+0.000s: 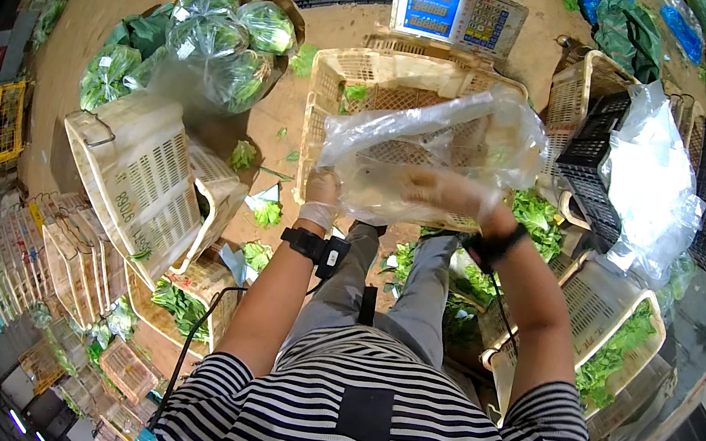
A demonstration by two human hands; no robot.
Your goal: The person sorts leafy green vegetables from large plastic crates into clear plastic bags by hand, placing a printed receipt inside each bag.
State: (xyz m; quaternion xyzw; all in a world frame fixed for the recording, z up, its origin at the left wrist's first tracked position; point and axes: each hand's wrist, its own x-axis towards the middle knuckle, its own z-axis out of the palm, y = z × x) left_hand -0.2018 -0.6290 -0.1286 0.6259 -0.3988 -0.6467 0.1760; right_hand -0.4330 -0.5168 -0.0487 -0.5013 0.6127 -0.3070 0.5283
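A clear plastic bag is spread over a cream plastic crate in front of me. My left hand grips the bag's near left edge. My right hand, blurred, is inside or behind the clear film at the near right; its fingers are not clear enough to show a grip. Both hands seem to wear thin clear gloves. Through the film the crate's lattice bottom shows, with a scrap of green leaf at its left side. A digital scale display stands beyond the crate.
Bagged lettuces lie at the upper left. Tilted cream crates stand at the left. At the right are a black crate, a pile of clear bags and crates with leafy greens. Loose leaves litter the floor near my feet.
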